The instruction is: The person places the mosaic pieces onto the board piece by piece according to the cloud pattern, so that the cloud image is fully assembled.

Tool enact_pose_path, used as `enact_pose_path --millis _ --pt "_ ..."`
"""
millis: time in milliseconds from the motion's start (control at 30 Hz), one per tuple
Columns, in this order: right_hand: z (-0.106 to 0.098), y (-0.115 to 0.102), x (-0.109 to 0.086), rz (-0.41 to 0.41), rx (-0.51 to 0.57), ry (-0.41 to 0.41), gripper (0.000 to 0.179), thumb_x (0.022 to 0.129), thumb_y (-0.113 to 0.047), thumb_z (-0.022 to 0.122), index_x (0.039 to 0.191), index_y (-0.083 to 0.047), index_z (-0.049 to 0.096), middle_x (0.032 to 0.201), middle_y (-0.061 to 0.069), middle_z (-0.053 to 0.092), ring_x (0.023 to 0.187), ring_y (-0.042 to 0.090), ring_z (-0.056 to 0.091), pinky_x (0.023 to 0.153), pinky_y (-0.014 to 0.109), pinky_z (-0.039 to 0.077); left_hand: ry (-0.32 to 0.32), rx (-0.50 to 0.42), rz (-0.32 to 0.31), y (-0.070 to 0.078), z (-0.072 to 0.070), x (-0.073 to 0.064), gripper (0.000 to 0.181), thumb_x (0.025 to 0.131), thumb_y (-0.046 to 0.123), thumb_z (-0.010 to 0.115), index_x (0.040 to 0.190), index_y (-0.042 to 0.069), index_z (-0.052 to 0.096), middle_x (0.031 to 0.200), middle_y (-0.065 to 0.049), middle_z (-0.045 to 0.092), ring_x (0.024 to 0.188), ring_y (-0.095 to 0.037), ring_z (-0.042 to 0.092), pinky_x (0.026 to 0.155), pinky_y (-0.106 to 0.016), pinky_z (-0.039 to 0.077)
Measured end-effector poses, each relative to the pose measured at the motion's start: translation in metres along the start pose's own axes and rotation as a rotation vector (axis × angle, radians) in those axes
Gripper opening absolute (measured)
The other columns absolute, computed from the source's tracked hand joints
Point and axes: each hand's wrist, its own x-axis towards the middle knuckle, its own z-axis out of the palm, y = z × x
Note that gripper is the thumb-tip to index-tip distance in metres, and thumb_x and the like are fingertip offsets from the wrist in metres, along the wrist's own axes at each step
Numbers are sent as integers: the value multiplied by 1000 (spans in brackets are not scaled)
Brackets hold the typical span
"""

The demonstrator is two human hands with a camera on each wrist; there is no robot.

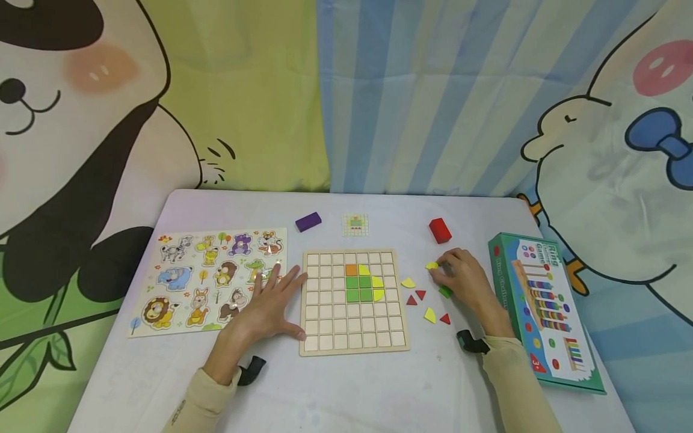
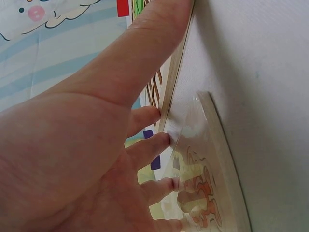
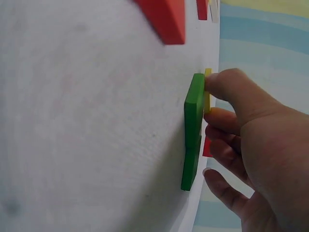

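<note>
A wooden grid board (image 1: 330, 331) carries an orange square (image 1: 352, 270), several green squares (image 1: 360, 288) and yellow rounded pieces (image 1: 378, 287). My left hand (image 1: 271, 310) lies spread, thumb and index fingertip at the board's left edge, other fingertips over the animal puzzle board (image 1: 203, 282). At the right, my right hand (image 1: 465, 279) pinches a yellow piece (image 3: 208, 92) between thumb and index finger, close to the tabletop. Just under that hand are two green blocks (image 3: 194, 108), end to end. Red triangles (image 1: 412, 300) and other yellow quarter-round pieces (image 1: 430, 316) lie between the board and this hand.
Behind the grid board lie a purple block (image 1: 308, 222), a small pattern card (image 1: 355, 225) and a red block (image 1: 440, 231). A green game box (image 1: 547, 313) stands beside my right forearm. Printed curtains (image 1: 411, 96) hang beyond the table's far edge.
</note>
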Motion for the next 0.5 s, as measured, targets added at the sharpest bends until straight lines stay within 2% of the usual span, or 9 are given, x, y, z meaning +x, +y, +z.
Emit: enact_pose_path --millis 200,300,500 --pt "2 -1 1 -73 -32 52 27 80 -21 87 96 -3 74 106 11 68 97 27 60 85 48 59 0 -1 1 -1 0 0 125 57 49 94 159 12 33 170 -14 20 155 -49 2 119 -75 -6" --pt "1 -5 3 -102 -11 77 26 79 -20 88 95 -5 74 107 9 68 99 25 60 87 47 58 2 -2 0 0 0 -1 124 57 49 94 159 13 33 170 -14 20 156 -49 2 119 -74 -6" --pt "-2 -23 13 -230 47 138 27 76 -16 89 94 -3 74 104 9 68 98 23 60 83 43 58 2 -9 2 1 0 -1 124 57 48 94 159 13 33 170 -14 20 156 -49 1 119 -74 -7"
